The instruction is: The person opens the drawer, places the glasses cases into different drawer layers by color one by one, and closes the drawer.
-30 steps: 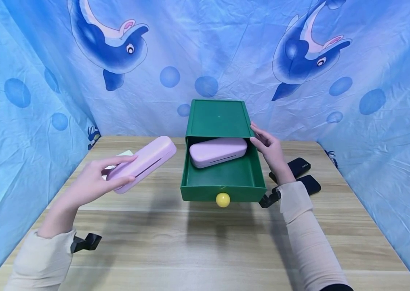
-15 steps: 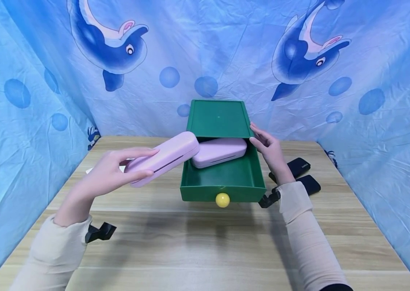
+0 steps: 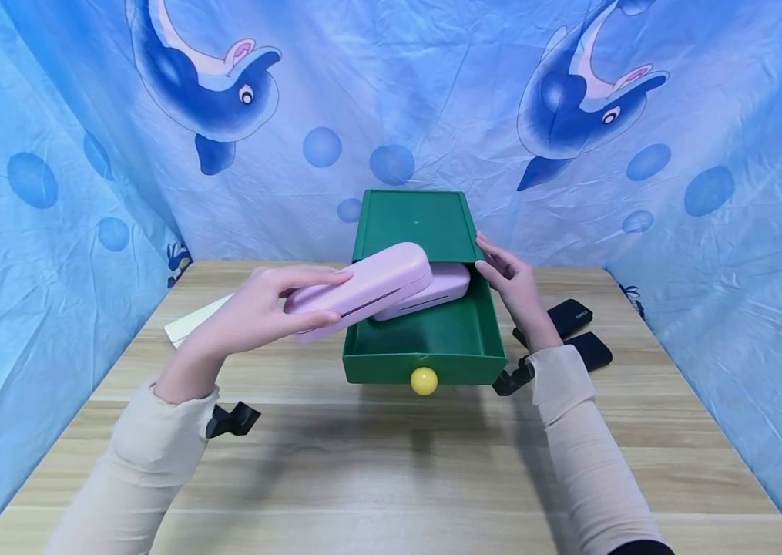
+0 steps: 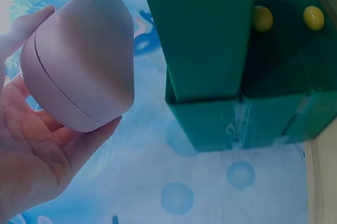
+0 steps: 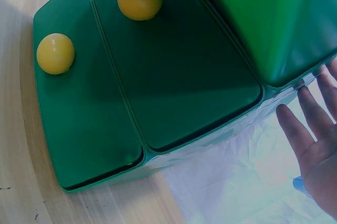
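Note:
My left hand [image 3: 252, 312] grips a pink hard glasses case [image 3: 370, 289] between thumb and fingers, tilted with its far end up and right. That end overlaps the left side of the open green drawer [image 3: 425, 339] in the head view. Inside the drawer lies a second pink glasses case [image 3: 449, 285], partly hidden behind the held one. My right hand [image 3: 511, 281] rests its fingertips at the right side of the green drawer cabinet [image 3: 414, 223], near its top front edge. In the left wrist view the held case [image 4: 84, 61] is left of the drawer.
Yellow round knobs [image 3: 424, 381] front the drawers; two lower drawers [image 5: 174, 61] are closed. Two dark flat cases [image 3: 588, 352] lie right of the cabinet beside my right forearm. A whitish flat object [image 3: 196, 320] lies behind my left hand. A blue dolphin-print sheet [image 3: 391, 92] surrounds the wooden table [image 3: 391, 478].
My left hand has carried the pink glasses case rightward and slightly up, from beside the cabinet to over the drawer's left side. The right hand has stayed in place.

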### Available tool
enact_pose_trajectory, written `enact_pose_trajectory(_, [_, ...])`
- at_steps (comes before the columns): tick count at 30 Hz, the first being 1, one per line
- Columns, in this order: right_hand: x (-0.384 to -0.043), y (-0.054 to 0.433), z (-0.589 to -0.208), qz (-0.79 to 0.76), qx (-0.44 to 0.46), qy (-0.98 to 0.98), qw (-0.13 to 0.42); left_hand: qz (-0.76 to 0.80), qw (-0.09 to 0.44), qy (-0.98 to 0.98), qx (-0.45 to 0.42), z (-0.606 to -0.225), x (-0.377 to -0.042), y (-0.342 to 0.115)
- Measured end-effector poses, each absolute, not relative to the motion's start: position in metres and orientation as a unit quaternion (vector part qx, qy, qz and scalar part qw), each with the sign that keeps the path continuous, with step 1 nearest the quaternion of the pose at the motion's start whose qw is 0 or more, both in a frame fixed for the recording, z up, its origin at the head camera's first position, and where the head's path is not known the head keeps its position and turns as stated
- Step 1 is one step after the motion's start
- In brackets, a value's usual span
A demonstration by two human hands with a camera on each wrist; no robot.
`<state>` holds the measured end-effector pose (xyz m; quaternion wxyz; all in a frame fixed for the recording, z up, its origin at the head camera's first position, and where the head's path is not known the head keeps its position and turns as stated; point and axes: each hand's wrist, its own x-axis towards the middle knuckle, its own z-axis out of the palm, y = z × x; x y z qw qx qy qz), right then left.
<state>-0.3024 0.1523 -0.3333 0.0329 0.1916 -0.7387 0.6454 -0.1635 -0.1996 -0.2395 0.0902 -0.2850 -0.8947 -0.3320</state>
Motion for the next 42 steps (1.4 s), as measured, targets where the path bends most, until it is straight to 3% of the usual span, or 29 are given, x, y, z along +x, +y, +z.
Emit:
enact_pose_trajectory(19, [-0.303, 0.153, -0.334, 0.663, 0.195, -0.722, 0.031, -0.324, 0.065, -0.879, -0.344, -0.247, -0.187, -0.149])
enact_pose_trajectory(42, [-0.302, 0.15, -0.333, 0.654, 0.19, -0.731, 0.042, -0.198, 0.027, -0.919, -0.341, -0.256, -0.199, -0.13])
